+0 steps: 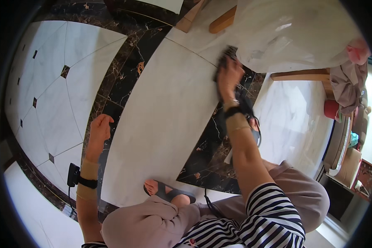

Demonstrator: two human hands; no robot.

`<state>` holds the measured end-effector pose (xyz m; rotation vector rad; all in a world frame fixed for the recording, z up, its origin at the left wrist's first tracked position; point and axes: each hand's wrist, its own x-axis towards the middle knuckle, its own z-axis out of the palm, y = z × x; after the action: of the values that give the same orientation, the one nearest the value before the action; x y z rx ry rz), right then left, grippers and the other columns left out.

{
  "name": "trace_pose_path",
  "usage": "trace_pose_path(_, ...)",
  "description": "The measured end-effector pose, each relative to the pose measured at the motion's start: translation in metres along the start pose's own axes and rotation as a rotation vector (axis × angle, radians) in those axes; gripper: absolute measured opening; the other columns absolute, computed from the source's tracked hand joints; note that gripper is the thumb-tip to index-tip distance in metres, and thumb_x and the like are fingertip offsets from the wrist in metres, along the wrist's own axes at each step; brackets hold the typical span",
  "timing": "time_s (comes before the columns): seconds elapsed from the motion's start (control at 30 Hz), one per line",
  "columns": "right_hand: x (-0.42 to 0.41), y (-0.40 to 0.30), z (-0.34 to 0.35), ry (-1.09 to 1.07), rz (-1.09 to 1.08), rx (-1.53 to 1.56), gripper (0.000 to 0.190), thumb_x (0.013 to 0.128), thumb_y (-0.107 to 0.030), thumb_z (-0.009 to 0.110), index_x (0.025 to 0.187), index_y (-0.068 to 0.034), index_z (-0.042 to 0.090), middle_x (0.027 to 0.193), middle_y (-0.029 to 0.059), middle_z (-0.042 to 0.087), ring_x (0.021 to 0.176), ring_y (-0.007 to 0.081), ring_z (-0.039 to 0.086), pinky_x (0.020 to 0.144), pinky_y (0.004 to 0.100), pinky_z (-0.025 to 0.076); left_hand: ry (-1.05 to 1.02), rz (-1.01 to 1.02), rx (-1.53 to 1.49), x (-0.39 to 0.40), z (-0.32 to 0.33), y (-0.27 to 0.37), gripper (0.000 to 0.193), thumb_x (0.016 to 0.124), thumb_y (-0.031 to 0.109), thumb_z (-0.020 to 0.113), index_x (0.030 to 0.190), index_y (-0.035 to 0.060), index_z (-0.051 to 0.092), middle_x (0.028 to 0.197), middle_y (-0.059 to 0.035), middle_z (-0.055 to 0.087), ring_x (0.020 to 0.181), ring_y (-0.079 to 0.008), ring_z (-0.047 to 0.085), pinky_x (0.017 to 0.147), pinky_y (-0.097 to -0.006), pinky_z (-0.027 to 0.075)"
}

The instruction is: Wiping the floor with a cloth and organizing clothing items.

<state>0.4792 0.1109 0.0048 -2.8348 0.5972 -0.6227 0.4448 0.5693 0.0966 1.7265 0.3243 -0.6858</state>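
Note:
My right hand (230,76) reaches far forward over the floor and grips a dark, bunched cloth (221,66). Motion blurs both, so the cloth's shape is unclear. The cloth lies on or very near the marble floor (161,102), beside a black patterned border strip. My left hand (100,128) hangs in a loose fist above another dark border strip (124,90), and no object shows in it. Each wrist wears a beige wrap with a black strap; a small black device (73,175) with a cable sits at the left one.
A table covered by translucent sheeting (297,37) overhangs the upper right, with wooden legs (223,21) beneath. A red container (331,109) and furniture bearing assorted items line the right side. My sandalled foot (169,190) is planted near the bottom centre.

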Motion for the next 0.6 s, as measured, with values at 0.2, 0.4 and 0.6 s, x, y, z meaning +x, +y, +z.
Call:
trace_pose_path(0.2, -0.057, -0.191, 0.049, -0.133, -0.412, 0.378, 0.039, 0.066, -0.003, 0.061, 0.104, -0.013, 0.063, 0.116, 0.0103, 0.052, 0.100, 0.0305, 0.050, 0.088, 0.0388, 0.042, 0.050, 0.057, -0.185, -0.002, 0.004, -0.002, 0.021, 0.097, 0.019, 0.046, 0.085, 0.0036, 0.053, 0.050, 0.0076, 0.027, 0.041, -0.0012, 0.020, 0.039, -0.0213, 0.016)
trace_pose_path(0.4, -0.094, -0.239, 0.021, -0.387, -0.299, 1.098, 0.036, 0.074, 0.001, 0.059, 0.108, -0.011, 0.063, 0.115, 0.0116, 0.055, 0.108, 0.0312, 0.050, 0.095, 0.0373, 0.040, 0.060, 0.104, -0.288, 0.010, 0.020, 0.010, 0.021, 0.097, 0.020, 0.047, 0.085, 0.0041, 0.052, 0.052, 0.0081, 0.025, 0.043, -0.0015, 0.019, 0.040, -0.0209, 0.016)
trace_pose_path(0.6, -0.026, -0.062, -0.062, -0.397, -0.011, 0.968, 0.032, 0.081, -0.006, 0.056, 0.112, -0.007, 0.060, 0.110, 0.0112, 0.056, 0.104, 0.0248, 0.054, 0.094, 0.0317, 0.041, 0.063, 0.120, -0.257, 0.017, 0.024, 0.013, 0.021, 0.097, 0.021, 0.047, 0.086, 0.0033, 0.053, 0.054, 0.0075, 0.025, 0.045, -0.0013, 0.020, 0.040, -0.0203, 0.018)
